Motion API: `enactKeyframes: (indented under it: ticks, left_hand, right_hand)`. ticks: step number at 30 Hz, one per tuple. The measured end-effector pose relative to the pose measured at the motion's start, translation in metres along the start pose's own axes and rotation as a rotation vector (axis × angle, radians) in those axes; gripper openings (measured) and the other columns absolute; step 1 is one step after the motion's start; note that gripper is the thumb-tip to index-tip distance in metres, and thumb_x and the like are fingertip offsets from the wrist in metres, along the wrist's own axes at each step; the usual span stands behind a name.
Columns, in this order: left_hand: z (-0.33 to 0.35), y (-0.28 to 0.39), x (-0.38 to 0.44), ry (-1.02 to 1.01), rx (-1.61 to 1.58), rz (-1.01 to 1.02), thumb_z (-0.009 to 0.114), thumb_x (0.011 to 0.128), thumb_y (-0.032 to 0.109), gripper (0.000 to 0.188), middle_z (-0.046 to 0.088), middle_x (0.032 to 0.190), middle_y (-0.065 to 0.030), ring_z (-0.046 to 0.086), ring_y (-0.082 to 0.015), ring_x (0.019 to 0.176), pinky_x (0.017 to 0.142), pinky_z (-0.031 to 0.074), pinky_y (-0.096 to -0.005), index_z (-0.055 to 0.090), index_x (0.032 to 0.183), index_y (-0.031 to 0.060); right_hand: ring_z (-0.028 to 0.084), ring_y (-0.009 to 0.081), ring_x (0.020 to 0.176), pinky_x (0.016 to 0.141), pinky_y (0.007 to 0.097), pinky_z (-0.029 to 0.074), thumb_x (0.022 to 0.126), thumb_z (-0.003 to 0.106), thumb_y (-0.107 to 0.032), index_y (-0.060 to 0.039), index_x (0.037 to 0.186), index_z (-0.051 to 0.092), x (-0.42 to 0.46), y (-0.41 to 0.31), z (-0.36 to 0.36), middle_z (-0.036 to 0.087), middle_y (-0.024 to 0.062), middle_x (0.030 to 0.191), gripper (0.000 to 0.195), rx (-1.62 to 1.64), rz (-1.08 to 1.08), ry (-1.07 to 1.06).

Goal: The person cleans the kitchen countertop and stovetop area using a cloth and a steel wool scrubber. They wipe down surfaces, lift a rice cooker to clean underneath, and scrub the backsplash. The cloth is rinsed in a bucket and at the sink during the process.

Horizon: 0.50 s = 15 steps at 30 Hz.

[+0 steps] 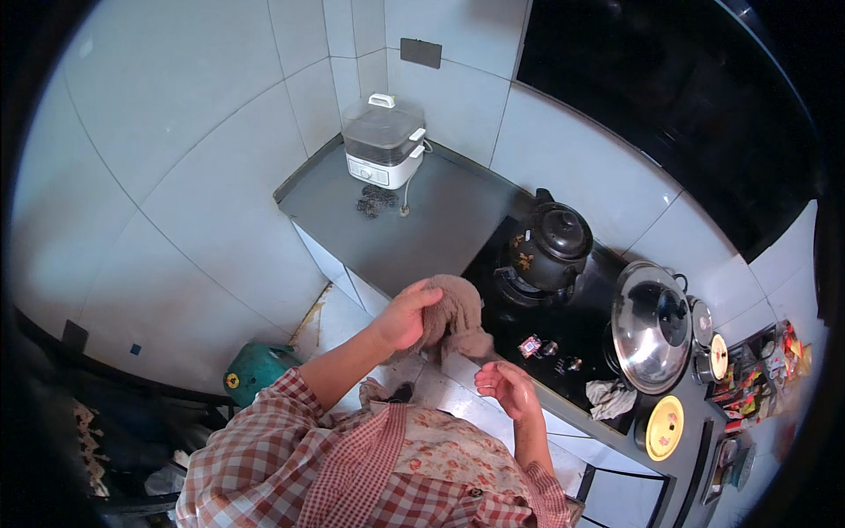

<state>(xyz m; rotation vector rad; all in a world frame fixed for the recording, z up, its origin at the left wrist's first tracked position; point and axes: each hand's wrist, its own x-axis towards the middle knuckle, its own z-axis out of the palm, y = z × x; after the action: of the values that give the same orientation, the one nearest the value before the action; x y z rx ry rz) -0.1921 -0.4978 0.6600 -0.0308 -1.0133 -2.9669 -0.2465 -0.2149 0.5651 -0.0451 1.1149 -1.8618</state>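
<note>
A brown plush cloth (pixel 455 310) hangs folded from my left hand (pixel 401 320), thumb on top, in front of the counter edge. My right hand (pixel 509 389) is raised just below and right of the cloth, with slightly curled fingers and nothing in it. Beyond the cloth lies the grey countertop (pixel 422 231), with a white electric steamer (pixel 383 148) in its corner and a dark speckled patch (pixel 377 200) in front. On the black gas cooktop (pixel 492 330) a dark lidded clay pot (pixel 554 244) stands on the rear-left burner.
A wok with a domed metal lid (pixel 650 330) sits on the right burner, near a crumpled rag (pixel 610 398) and a yellow-lidded container (pixel 664 429). Packets fill a rack (pixel 759 376) at far right. A green container (pixel 259 373) stands low at left. A range hood (pixel 660 99) overhangs.
</note>
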Motion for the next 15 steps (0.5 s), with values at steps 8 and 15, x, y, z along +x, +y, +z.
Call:
enactKeyframes:
  ticks: [8,15]
  left_hand:
    - [-0.018,0.044,0.085,0.008,0.095,0.127,0.051,0.099,0.018,0.035,0.059,0.119,-0.0120,0.058,-0.0192,0.107,0.095,0.046,-0.0340,0.050,0.126,-0.0033]
    - [-0.165,0.078,0.121,0.237,0.744,0.055,0.065,0.091,0.016,0.035,0.062,0.113,-0.0044,0.058,-0.0131,0.103,0.090,0.046,-0.0277,0.058,0.124,0.0040]
  right_hand:
    - [0.067,0.0216,0.083,0.074,0.0336,0.056,0.095,0.056,-0.017,0.0000,0.113,0.060,0.048,0.001,0.030,0.069,0.0136,0.096,0.025,-0.053,-0.104,0.120]
    - [0.062,0.0193,0.095,0.084,0.0340,0.051,0.089,0.066,-0.014,-0.0070,0.125,0.057,0.155,0.001,0.061,0.064,0.0106,0.113,0.039,-0.439,-0.257,0.374]
